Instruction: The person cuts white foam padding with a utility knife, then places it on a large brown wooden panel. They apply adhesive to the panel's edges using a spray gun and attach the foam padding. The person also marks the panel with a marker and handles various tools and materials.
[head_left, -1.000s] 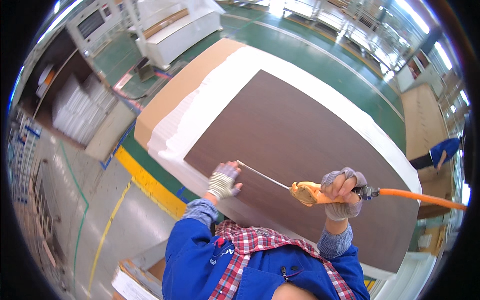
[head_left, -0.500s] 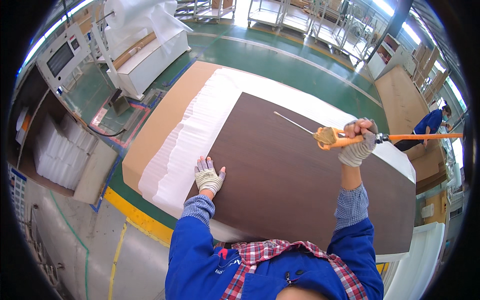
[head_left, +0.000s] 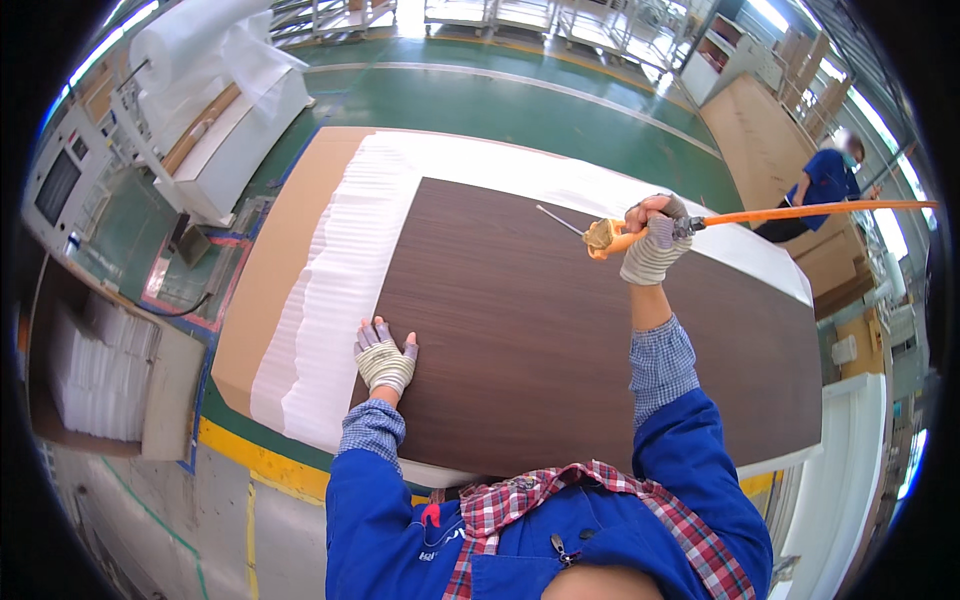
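A large dark brown wood-grain panel (head_left: 560, 350) lies flat in front of me, on white foam sheet (head_left: 330, 270) that shows along its left and far sides. My left hand (head_left: 385, 358), in a striped fingerless glove, rests with fingers spread on the panel's left edge. Above the panel, my right hand (head_left: 655, 240) is wrapped round an orange air blow gun (head_left: 612, 238). The gun's thin metal nozzle points to the far left, and an orange hose (head_left: 800, 211) runs from its back end off to the right.
Cardboard (head_left: 255, 290) lies under the foam. A foam roll (head_left: 190, 40) stands at the far left, near a control screen (head_left: 60, 185). A box of stacked white sheets (head_left: 105, 385) is at left. Another person (head_left: 825, 180) works at the far right, beside brown boards (head_left: 760, 130).
My view has shifted slightly, so the scene sits a little differently. The blow gun in my right hand has moved slightly over the panel. My left hand stays on the panel's edge.
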